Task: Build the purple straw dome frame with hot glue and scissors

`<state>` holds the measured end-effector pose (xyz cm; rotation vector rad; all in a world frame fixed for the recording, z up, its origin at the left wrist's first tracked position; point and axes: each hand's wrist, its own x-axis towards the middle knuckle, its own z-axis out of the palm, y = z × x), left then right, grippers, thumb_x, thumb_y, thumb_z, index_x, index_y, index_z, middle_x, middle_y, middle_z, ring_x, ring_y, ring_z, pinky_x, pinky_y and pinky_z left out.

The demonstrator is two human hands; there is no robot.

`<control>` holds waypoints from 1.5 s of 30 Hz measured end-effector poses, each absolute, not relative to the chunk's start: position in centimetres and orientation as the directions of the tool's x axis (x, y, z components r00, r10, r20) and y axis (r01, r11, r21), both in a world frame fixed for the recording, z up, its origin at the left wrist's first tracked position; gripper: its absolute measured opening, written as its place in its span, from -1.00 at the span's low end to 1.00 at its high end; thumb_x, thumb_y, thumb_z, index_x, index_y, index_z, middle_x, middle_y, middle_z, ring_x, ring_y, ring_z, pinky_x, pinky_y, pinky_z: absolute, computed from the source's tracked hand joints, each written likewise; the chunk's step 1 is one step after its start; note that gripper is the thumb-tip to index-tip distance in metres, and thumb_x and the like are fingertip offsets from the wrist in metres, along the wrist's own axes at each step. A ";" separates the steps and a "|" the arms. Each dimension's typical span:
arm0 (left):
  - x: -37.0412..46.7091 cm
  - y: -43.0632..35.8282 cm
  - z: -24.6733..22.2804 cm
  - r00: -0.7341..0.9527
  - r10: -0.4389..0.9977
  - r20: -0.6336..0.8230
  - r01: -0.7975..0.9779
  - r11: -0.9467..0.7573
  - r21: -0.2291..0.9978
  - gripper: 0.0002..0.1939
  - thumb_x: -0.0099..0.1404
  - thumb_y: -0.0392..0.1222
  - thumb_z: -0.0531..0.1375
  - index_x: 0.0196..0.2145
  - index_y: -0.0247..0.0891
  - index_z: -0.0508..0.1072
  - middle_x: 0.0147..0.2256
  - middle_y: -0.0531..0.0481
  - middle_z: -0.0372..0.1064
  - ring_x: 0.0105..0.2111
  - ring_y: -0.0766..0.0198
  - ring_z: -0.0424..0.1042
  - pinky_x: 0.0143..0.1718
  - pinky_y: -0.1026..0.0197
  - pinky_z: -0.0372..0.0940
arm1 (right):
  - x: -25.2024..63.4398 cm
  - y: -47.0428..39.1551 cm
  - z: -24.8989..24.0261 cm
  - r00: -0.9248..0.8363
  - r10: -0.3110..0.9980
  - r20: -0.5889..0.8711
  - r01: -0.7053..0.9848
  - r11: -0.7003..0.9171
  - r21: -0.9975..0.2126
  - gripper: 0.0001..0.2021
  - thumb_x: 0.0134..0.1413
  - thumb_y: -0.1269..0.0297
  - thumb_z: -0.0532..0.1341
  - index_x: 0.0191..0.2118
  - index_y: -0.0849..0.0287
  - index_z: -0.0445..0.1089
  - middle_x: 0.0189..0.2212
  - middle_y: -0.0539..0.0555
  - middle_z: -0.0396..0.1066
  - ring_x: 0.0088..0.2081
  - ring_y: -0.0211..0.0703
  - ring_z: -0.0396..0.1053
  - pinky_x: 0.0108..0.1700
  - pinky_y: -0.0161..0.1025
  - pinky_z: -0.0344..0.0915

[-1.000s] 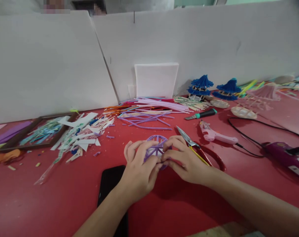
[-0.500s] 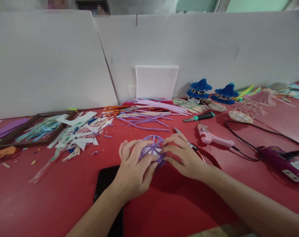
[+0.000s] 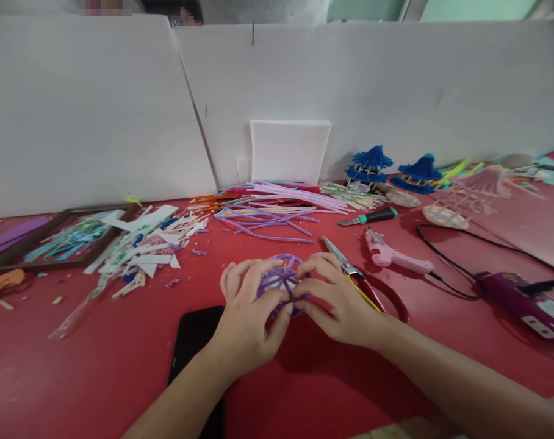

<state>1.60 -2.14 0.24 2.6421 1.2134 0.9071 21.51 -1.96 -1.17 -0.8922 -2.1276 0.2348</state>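
Red tabletop (image 3: 121, 378) runs back to far white panels (image 3: 363, 79). Between my hands, touching both, is the round purple frame (image 3: 282, 281), showing no long axis: my left hand (image 3: 252, 311) curls closed around its left side, my right hand (image 3: 343, 299) pinches its right.

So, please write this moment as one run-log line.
left-hand grip: on purple frame | right-hand grip: on same frame | scissors: on red table | black phone: partly behind left arm

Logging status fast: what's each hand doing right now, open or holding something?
Left hand: closed, holding the purple spoked frame.
Right hand: closed, pinching the same frame.
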 end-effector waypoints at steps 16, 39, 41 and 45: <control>1.2 -1.5 -0.1 0.507 0.694 0.512 0.615 -0.707 0.349 -0.82 0.26 -0.30 0.13 -0.39 -0.13 0.52 0.10 -0.09 0.16 0.09 -0.05 0.08 0.08 -0.20 0.01 | 21.6 -2.0 -0.9 -0.429 0.692 0.581 0.513 0.716 -0.474 -0.85 0.10 0.47 0.16 -0.36 0.12 0.45 -0.21 0.09 0.23 -0.11 -0.07 0.21 -0.05 -0.06 0.21; 1.3 -1.6 -0.2 0.534 0.689 0.490 0.686 -0.692 0.227 -0.83 0.23 -0.37 0.05 -0.34 -0.17 0.39 0.04 -0.15 0.21 0.03 -0.07 0.10 0.09 -0.34 -0.05 | 22.7 -1.1 -1.2 -0.473 0.689 0.549 0.454 0.725 -0.518 -0.84 0.17 0.44 0.16 -0.33 0.11 0.47 -0.18 0.09 0.25 -0.07 -0.08 0.21 0.01 -0.05 0.20; 1.5 -1.7 -0.2 0.521 0.697 0.493 0.698 -0.680 0.223 -0.83 0.23 -0.37 0.05 -0.36 -0.18 0.39 0.04 -0.15 0.20 0.04 -0.08 0.10 0.08 -0.35 -0.04 | 22.8 -0.9 -1.4 -0.475 0.678 0.561 0.439 0.735 -0.516 -0.84 0.15 0.46 0.18 -0.32 0.11 0.49 -0.18 0.09 0.24 -0.07 -0.08 0.21 0.02 -0.05 0.20; 1.4 -1.5 -0.1 0.529 0.677 0.512 0.693 -0.692 0.200 -0.84 0.24 -0.36 0.05 -0.34 -0.20 0.40 0.05 -0.17 0.20 0.03 -0.11 0.12 0.06 -0.36 -0.02 | 23.1 -0.4 -1.5 -0.475 0.670 0.570 0.441 0.742 -0.505 -0.91 0.13 0.39 0.25 -0.33 0.11 0.52 -0.15 0.11 0.25 -0.04 -0.05 0.21 0.04 -0.03 0.18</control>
